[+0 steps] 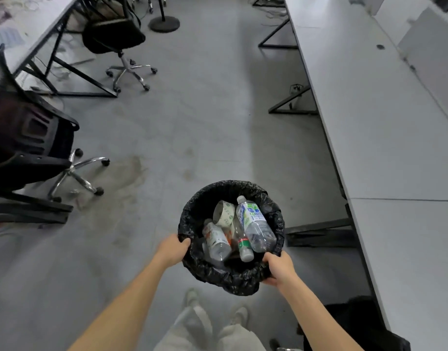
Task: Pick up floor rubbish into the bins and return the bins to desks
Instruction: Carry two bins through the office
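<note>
Pale trousers and two bare forearms fill the bottom of the view, reaching forward to a round bin lined with a black bag. It is held up over the grey floor, just left of a long white desk. The left hand curls its fingers over the near-left rim. The right hand clasps the near-right rim, thumb on top and fingers wrapped underneath. Inside lie plastic bottles and a paper cup. An office chair stands well apart, far left.
</note>
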Motion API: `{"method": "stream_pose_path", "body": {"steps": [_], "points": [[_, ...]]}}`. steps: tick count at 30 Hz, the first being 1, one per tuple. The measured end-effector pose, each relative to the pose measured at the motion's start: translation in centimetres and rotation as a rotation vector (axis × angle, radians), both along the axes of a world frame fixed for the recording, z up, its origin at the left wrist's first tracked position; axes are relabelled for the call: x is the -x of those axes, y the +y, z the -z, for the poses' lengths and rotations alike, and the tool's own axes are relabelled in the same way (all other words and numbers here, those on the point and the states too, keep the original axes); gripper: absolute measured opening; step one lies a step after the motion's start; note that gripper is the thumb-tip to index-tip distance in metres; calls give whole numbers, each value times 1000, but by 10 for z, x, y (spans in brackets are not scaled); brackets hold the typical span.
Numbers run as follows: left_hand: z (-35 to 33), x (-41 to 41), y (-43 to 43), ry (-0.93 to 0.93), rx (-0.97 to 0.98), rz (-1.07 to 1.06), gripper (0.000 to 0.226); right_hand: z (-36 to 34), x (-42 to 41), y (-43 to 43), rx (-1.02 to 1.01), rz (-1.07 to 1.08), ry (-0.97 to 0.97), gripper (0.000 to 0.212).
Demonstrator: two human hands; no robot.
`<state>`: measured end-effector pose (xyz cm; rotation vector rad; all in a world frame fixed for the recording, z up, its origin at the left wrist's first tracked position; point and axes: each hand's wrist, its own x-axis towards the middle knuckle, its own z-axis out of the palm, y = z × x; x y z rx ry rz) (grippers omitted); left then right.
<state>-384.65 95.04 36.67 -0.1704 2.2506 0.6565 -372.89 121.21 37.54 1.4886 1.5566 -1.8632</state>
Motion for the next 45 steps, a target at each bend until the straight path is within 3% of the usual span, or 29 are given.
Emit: {"method": "stream_pose_path", "body": {"steps": [8,16,22,27,31,38,41,45], "points": [[69,114,40,-177,36,223,37,70,111,28,-9,69,-142,25],[161,197,66,-184,80,342,12,198,176,46,5,244,-270,32],[279,224,84,-220,94,335,20,331,202,68,54,413,-312,25],[389,213,89,-278,188,359,27,450,178,72,95,471,-358,51],[439,193,88,-322,221,390,32,504,162,66,137,466,-391,47],[455,176,79,-391,274,433,38,538,157,53,-140,398,-540,28],[438,182,80,-380,276,426,39,527,163,62,-201,291,-584,39],[402,196,84,-353,299,455,40,485,174,73,-238,-38,-743,56]]}}
